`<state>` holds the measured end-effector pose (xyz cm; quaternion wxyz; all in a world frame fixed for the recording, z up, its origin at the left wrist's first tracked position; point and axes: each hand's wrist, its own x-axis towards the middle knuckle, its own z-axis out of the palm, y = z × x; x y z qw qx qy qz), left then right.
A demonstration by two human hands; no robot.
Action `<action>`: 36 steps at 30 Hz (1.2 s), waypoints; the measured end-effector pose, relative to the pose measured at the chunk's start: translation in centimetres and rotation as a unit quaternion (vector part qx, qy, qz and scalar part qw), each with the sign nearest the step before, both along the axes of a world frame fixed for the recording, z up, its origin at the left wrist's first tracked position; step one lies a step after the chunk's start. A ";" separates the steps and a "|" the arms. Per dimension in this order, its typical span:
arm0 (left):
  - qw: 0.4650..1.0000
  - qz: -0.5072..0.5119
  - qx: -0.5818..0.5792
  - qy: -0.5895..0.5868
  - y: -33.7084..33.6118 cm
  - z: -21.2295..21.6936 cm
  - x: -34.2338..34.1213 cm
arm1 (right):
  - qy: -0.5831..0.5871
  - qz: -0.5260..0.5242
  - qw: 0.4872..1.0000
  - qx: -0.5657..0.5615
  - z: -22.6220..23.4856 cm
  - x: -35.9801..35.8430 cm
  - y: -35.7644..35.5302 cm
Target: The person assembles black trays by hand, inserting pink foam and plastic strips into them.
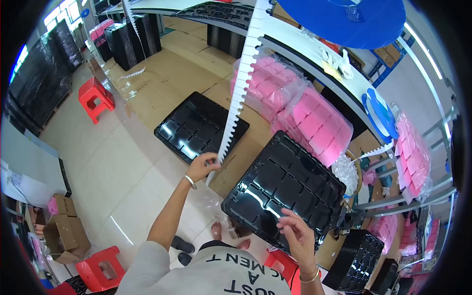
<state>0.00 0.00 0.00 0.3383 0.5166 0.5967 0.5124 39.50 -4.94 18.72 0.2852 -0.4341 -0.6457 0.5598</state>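
Note:
My left hand [202, 167] pinches the lower part of a long white strip [239, 91] with a row of notches along one edge. That strip rises to the top of the picture, beside a big blue disc-shaped reel [319, 22]. My right hand [297, 235] hovers at the near edge of a black plastic tray [282, 177] with moulded compartments. Its fingers are loosely bent and apart, with nothing visible in them. Beyond my left hand, a second black tray [196, 120] lies on brown cardboard [172, 64].
Bagged pink foam pieces [319, 120] lie behind the near tray, beside a basket of clear small parts [345, 174]. A white worktable [300, 46] runs along the back. Red stools [96, 98] stand at left, with an open carton [66, 238] below. More black trays [356, 260] sit at right.

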 end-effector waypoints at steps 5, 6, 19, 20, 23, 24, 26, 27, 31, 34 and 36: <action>0.983 0.011 -0.078 -0.164 -2.4 5.8 3.4 | 0.047 0.040 0.998 -0.019 -0.9 -3.2 1.4; 0.970 0.004 -0.102 -0.219 -4.0 6.4 4.0 | 0.048 0.037 0.998 -0.028 -1.0 -3.8 1.1; 0.908 -0.025 -0.153 -0.389 -13.0 15.4 13.2 | -0.027 0.081 0.996 0.013 -2.9 -8.8 0.1; 0.906 -0.016 -0.157 -0.394 -13.0 15.5 13.5 | -0.040 0.073 0.995 0.053 -2.6 -8.7 -0.2; 0.908 -0.009 -0.166 -0.385 -13.3 14.7 13.9 | -0.066 0.052 0.984 0.158 -1.7 -8.5 -1.0; 0.913 0.002 -0.166 -0.374 -13.3 13.9 14.2 | -0.044 0.051 0.971 0.229 -1.6 -8.5 -0.8; 0.923 0.035 -0.161 -0.348 -13.4 12.6 14.4 | -0.004 0.043 0.962 0.271 -0.8 -8.1 0.1; 0.932 0.071 -0.159 -0.318 -13.7 11.7 14.5 | -0.001 0.037 0.953 0.300 -0.5 -8.0 1.6; 0.975 0.150 -0.114 -0.121 -16.9 6.7 14.2 | -0.035 -0.011 0.950 0.311 -0.6 -6.1 11.6; 0.971 0.196 -0.127 0.041 -19.3 5.4 14.9 | -0.105 -0.009 0.929 0.354 -3.0 -4.6 18.9; 0.971 0.202 -0.108 0.065 -19.8 5.0 15.8 | -0.136 0.015 0.926 0.353 -4.3 -4.1 22.3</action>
